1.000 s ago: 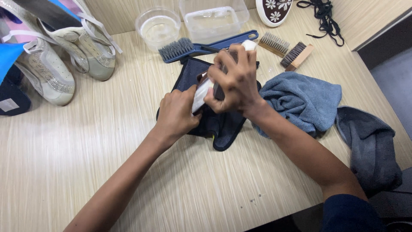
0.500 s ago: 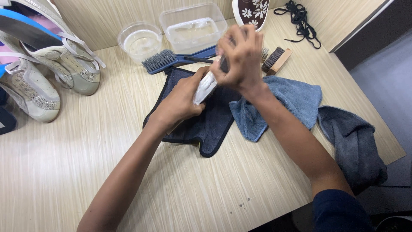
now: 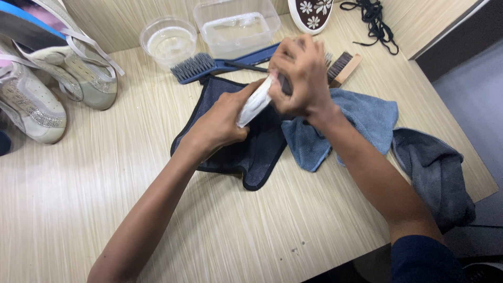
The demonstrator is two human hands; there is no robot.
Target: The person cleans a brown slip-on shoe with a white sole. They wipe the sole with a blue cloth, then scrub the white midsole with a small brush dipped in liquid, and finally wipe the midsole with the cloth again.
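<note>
My left hand [image 3: 217, 123] grips the lower end of a white-soled shoe [image 3: 255, 105] and holds it tilted above a dark navy cloth [image 3: 246, 152] spread on the wooden table [image 3: 105, 199]. My right hand [image 3: 303, 73] is closed over the shoe's upper end. It presses a small dark item [image 3: 285, 84] against the shoe, and the fingers hide most of that item. Both hands meet over the far part of the cloth.
A blue towel [image 3: 361, 118] and a grey towel [image 3: 435, 173] lie to the right. Behind the hands are a blue-handled brush [image 3: 209, 65], wooden brushes [image 3: 343, 65], a round water bowl [image 3: 167, 42], a clear box [image 3: 233, 26], a flowered brown shoe [image 3: 312, 13] and black laces [image 3: 374, 18]. Beige sneakers [image 3: 78, 73] stand at far left.
Both hands have lifted the shoe off the navy cloth and away from me. My right hand has shifted along the shoe's upper end, and more of the cloth now shows.
</note>
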